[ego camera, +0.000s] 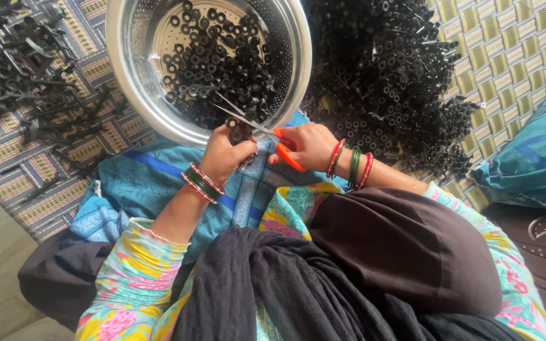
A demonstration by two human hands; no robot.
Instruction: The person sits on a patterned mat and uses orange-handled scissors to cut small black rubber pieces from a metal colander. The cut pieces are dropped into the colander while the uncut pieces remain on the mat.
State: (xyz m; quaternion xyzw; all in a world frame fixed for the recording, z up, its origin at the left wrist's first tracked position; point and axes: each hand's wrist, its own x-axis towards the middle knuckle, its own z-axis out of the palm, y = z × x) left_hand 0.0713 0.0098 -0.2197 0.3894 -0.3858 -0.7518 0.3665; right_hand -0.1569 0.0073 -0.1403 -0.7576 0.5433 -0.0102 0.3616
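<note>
Orange-handled scissors (266,134) are gripped in the right hand (308,146), fingers curled shut through the loops; blades are parted slightly and angled up-left, long axis running from the handles near the lap twd the rim of the steel colander (127,76). A small black plastic piece (241,131) is pinched closed in the left hand (222,158), held just at the blades, apparently so a trimmed bit can drop into the colander directly beyond. Inside it, black ring-shaped parts (216,60) are heaped. A far larger pile of black parts (387,69) lies to the right on a patterned mat (513,44), w/ black strip-like offcuts (26,69) scattered at left. Blue cloth (140,183) is spread over the lap.
</note>
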